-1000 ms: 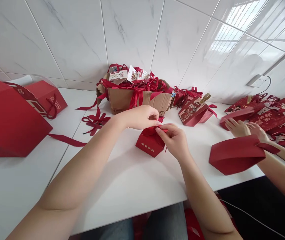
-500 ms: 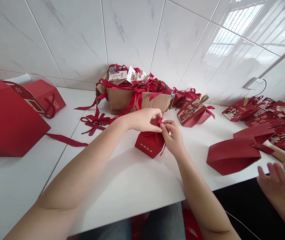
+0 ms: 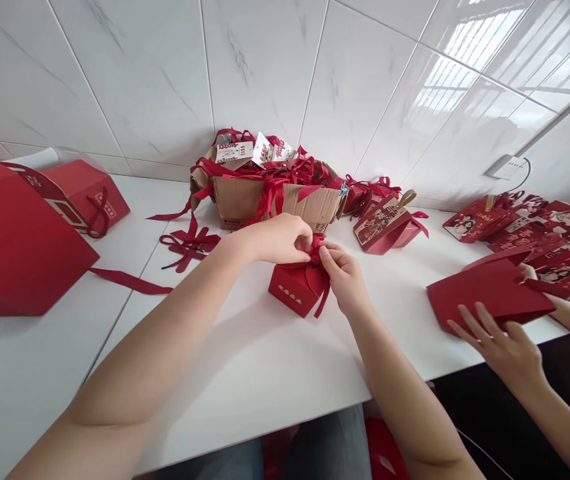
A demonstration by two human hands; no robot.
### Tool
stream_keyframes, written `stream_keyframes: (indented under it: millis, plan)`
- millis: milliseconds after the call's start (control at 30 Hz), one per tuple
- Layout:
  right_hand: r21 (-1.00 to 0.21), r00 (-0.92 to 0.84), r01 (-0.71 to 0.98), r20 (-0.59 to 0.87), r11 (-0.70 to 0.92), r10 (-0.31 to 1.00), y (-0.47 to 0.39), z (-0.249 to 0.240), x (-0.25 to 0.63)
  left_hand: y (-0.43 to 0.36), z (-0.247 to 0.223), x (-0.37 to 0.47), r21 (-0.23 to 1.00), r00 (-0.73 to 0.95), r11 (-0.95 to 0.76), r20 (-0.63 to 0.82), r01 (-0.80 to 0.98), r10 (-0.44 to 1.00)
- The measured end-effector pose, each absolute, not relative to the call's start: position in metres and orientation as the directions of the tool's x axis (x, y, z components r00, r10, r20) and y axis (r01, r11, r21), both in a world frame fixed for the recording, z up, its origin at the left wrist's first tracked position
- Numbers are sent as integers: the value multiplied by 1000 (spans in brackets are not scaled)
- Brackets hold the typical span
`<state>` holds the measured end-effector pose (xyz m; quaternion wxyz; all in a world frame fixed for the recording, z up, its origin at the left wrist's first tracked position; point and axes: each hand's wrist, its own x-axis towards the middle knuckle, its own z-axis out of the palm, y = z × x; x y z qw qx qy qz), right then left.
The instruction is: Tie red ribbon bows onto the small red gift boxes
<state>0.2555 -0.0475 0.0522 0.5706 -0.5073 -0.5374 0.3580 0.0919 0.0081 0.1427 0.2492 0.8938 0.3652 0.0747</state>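
Note:
A small red gift box [image 3: 292,290] with gold characters on its front stands on the white table in front of me. Red ribbon [image 3: 317,250] is gathered in a bow or knot on its top. My left hand [image 3: 285,239] reaches over the box from the left, its fingers closed on the ribbon. From the right, my right hand [image 3: 342,270] pinches the same ribbon between thumb and forefinger. One ribbon tail hangs down the box's right side. The fingertips of my left hand are partly hidden.
Behind stands a cardboard box [image 3: 249,197] full of red ribbons and tags. Large red boxes [image 3: 25,247] are at left, ribbon pieces [image 3: 189,247] nearer. Finished-looking gift boxes [image 3: 389,223] stand at right. A co-worker's hand [image 3: 509,353] touches a red box [image 3: 489,293].
Both my hands have shifted slightly down at the ribbon, and its tail hangs more plainly on the right. The co-worker's hand has moved left onto a red box, which has turned.

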Motion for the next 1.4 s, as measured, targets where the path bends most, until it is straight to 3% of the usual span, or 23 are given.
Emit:
stream_keyframes:
  millis: [300, 600, 733, 933, 1033, 1400]
  plan:
    - [-944, 169, 237, 272, 228, 947, -48, 58, 255, 11, 137, 95, 516, 725, -631, 28, 579, 688]
    - [-860, 114, 402, 387, 314, 915, -51, 61, 259, 7, 144, 93, 508, 713, -618, 10, 600, 701]
    - [-743, 44, 544, 490, 390, 871, -52, 63, 260, 6, 144, 94, 513, 709, -593, -44, 621, 704]
    - [-523, -12, 734, 628, 433, 778, -52, 64, 261, 6, 145, 95, 511, 724, -619, -8, 596, 690]
    - [-469, -13, 771, 664, 430, 748, -53, 63, 260, 8, 144, 95, 522, 733, -626, 2, 579, 680]
    - [-454, -244, 736, 513, 502, 823, -58, 73, 285, 15, 139, 92, 562, 753, -625, 6, 541, 658]
